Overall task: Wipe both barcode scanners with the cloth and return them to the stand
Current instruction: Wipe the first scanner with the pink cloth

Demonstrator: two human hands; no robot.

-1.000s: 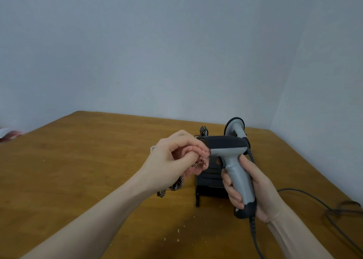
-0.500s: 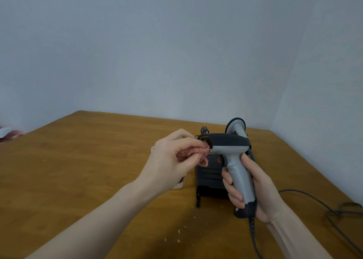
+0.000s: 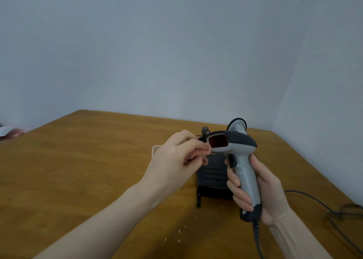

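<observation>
Now the right hand (image 3: 261, 192) grips the grey scanner (image 3: 243, 166) by its handle, upright above the desk (image 3: 78, 170). Just beside it, the left hand (image 3: 176, 160) pinches a bunched pink cloth (image 3: 198, 154) against the scanner's nose, below its red window. Behind both hands stands the black stand (image 3: 212, 178), with a second scanner (image 3: 236, 124) beyond it.

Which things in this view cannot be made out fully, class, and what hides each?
- Cloth: head view, mostly bunched inside the left hand.
- Stand: partly behind both hands and the held scanner.
- Second scanner: only its top shows behind the held one.
- Cable: cut off by the right edge.
</observation>
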